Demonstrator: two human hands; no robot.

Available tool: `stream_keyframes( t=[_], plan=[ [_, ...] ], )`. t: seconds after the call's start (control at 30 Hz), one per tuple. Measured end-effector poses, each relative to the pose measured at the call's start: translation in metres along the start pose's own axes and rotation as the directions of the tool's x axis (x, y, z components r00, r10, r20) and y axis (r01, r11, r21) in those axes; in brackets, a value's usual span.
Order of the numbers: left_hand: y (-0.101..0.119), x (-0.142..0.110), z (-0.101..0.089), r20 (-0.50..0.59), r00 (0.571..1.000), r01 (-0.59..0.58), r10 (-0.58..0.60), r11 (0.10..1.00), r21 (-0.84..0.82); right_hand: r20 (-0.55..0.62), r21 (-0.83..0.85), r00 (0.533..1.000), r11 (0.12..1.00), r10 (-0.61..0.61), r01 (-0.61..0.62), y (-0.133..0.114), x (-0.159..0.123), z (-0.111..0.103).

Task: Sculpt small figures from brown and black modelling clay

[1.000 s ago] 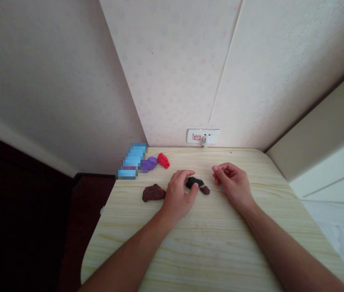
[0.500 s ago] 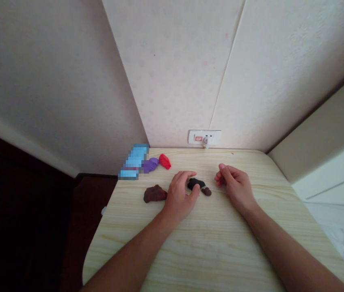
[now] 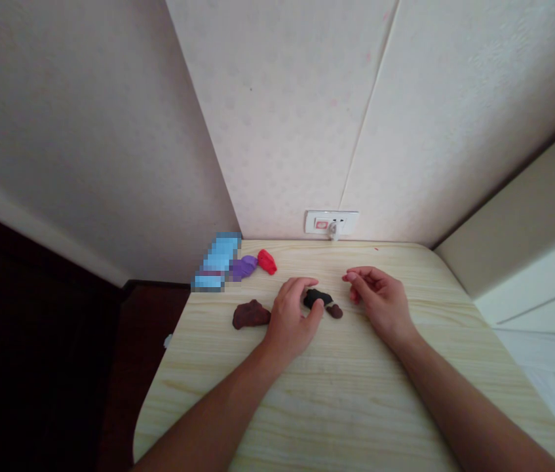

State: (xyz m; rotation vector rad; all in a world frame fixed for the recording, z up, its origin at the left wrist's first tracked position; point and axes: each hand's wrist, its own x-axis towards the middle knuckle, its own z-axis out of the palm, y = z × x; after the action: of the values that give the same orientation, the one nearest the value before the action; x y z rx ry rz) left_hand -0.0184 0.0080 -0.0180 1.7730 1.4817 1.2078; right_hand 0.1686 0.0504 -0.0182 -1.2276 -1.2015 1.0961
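Note:
A dark, lumpy piece of modelling clay lies on the table, partly behind the thumb of my left hand. That hand is loosely curved around it, thumb and index finger apart. Touching the dark piece at its right end is a small brown clay lump. A larger brown clay piece lies just left of my left hand, close against it. My right hand is over the table to the right, thumb and index finger pinched together. A tiny red bit of clay seems to show at its fingertips.
Farther back lie a red clay lump and a purple clay lump, beside a blurred blue flat item at the table's left edge. A tiny red crumb lies near the back. A wall socket with a plug is behind the table.
My right thumb and index finger have shifted: the index finger now reaches out over the thumb, with a red bit showing at the tips. My left hand and the clay pieces stay put.

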Motion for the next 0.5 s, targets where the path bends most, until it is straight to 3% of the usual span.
stream_keyframes(
  t=[0.2,0.5],
  plan=[
    [-0.0001,-0.0003,0.0,0.003,1.0,0.006,-0.006,1.0,0.0,0.015,0.061,1.0,0.998,0.02,-0.021,0.0035,0.0003,-0.0025],
    [-0.0007,-0.0002,0.0001,0.005,1.0,0.003,-0.003,1.0,-0.003,0.035,-0.027,0.999,1.0,-0.01,0.011,0.0034,-0.0007,-0.0039]
  ],
)
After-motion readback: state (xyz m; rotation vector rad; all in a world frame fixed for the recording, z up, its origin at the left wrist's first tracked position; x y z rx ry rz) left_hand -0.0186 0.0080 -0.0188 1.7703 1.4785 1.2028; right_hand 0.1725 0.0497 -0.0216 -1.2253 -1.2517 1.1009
